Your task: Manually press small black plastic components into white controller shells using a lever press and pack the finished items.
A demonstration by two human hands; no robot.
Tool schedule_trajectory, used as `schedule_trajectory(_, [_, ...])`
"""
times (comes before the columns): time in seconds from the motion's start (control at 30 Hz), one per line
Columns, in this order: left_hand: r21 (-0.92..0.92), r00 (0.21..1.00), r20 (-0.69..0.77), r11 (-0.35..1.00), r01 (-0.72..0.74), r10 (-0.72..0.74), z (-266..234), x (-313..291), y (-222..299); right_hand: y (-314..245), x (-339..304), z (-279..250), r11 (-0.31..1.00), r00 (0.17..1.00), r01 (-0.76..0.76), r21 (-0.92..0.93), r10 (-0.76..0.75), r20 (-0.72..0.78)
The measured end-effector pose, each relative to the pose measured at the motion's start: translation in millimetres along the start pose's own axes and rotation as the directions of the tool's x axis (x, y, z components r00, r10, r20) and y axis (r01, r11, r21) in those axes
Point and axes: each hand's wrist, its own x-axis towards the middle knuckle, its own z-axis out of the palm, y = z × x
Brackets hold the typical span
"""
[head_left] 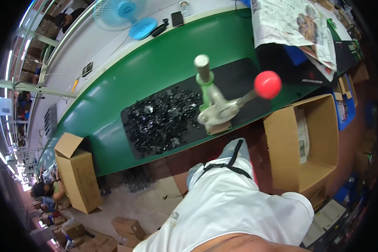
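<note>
Neither of my hands shows in the head view; I see my white shirt (pixel 227 206) and a black strap (pixel 229 167) around my waist. Just in front of me, on a black mat (pixel 243 69), stands a hand-operated lever press (pixel 216 105) with a pale metal body and a green upper part. A red ball knob (pixel 268 84) tops its lever, which points out to the right. To the left of the press lies a spread heap of small shiny black parts (pixel 155 122); their exact kind is too small to tell.
Green table (pixel 155 67) runs under the mat. An open cardboard box (pixel 285 155) stands at the right, another carton (pixel 82 176) at the left edge. Along the back are a blue fan (pixel 124 12), a phone (pixel 177 19) and printed sheets (pixel 285 23). Another person (pixel 50 191) sits far left.
</note>
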Motion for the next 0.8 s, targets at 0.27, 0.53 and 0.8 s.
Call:
schedule_trajectory(0.27, [-0.806, 0.987, -0.161, 0.577, -0.133, 0.003, -13, -46, 105, 28, -27, 34, 0.985, 0.983, 0.027, -0.173, 0.006, 0.185])
schedule_trajectory(0.53, [-0.779, 0.912, -0.399, 0.492, -0.389, 0.09, 2, 27, 197, 115, 15, -28, 0.809, 0.907, 0.061, -0.584, 0.199, 0.37])
schedule_trajectory(0.8, [-0.875, 0.932, 0.071, 0.471, -0.113, 0.356, 44, 40, 216, -94, 103, 12, 0.524, 0.87, 0.491, -0.696, -0.341, 0.357])
